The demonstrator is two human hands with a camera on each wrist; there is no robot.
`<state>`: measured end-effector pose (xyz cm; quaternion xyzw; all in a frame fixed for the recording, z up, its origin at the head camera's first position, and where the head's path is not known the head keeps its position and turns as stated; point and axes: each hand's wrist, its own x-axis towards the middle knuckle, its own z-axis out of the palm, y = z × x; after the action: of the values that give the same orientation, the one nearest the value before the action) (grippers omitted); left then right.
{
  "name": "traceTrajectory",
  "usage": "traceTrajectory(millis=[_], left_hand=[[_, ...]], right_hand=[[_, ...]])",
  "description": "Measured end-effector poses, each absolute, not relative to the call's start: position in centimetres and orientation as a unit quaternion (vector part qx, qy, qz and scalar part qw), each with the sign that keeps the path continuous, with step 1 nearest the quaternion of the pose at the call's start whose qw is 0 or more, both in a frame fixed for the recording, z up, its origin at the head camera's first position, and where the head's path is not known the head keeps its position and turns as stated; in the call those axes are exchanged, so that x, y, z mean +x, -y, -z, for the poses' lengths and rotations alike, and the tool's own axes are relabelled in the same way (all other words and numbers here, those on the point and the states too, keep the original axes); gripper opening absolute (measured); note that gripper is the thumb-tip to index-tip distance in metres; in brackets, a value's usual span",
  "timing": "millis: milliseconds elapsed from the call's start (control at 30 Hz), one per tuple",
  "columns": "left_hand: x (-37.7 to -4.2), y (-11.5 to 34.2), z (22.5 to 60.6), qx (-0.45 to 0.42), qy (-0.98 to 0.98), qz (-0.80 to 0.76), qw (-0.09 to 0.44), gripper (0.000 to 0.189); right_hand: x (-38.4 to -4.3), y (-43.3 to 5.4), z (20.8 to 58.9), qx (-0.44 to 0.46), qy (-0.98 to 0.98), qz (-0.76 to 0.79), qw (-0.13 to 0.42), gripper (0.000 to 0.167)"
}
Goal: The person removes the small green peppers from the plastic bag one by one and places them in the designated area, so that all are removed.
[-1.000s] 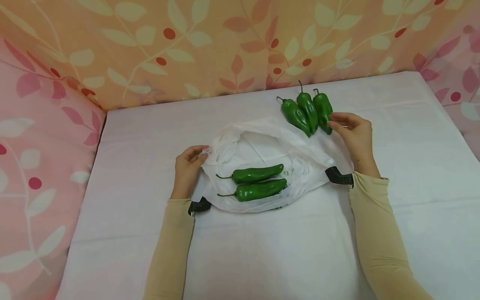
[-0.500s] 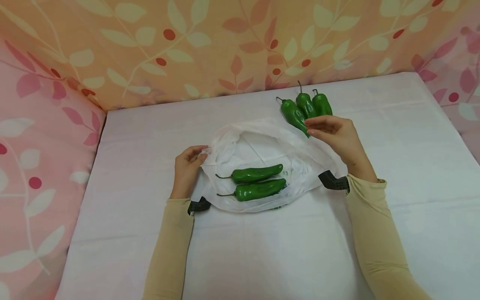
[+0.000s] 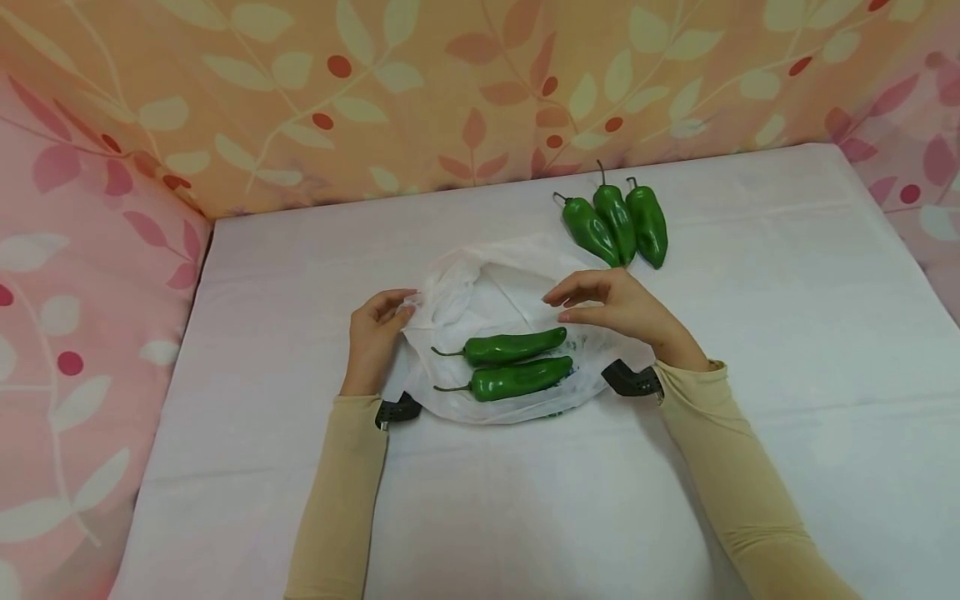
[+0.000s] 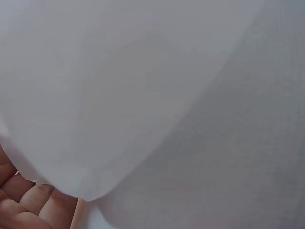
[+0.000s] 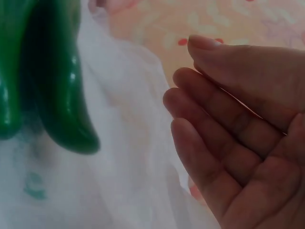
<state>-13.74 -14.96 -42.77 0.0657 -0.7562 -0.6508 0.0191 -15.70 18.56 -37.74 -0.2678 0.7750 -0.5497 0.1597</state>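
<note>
Two long green peppers, the upper [image 3: 513,347] and the lower [image 3: 525,380], lie side by side in the mouth of a thin white plastic bag [image 3: 453,312]. My left hand [image 3: 375,337] pinches the bag's left edge; in the left wrist view the bag [image 4: 119,95] covers most of the hand [image 4: 35,205]. Over the bag's right side is my right hand [image 3: 626,308], fingers loosely bent and holding nothing. The right wrist view shows that hand [image 5: 238,133] apart from a pepper [image 5: 71,95] in the bag.
Beyond the bag, three more green peppers, the left [image 3: 589,232], middle [image 3: 615,218] and right [image 3: 649,229], lie close together. A white cloth [image 3: 495,508] covers the table. Patterned fabric [image 3: 420,92] rises behind and at the sides.
My right hand has moved left and nearer me, from beside the rightmost far pepper to over the bag. My left hand still holds the bag's edge, and the peppers lie where they were.
</note>
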Motion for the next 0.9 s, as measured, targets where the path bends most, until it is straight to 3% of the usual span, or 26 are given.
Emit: traceTrajectory(millis=[900], left_hand=[[-13.7,14.9,42.9,0.069,0.757,0.649,0.018,0.024]], right_hand=[[-15.3,-16.1,39.7,-0.317,-0.776,0.488,0.245,0.026]])
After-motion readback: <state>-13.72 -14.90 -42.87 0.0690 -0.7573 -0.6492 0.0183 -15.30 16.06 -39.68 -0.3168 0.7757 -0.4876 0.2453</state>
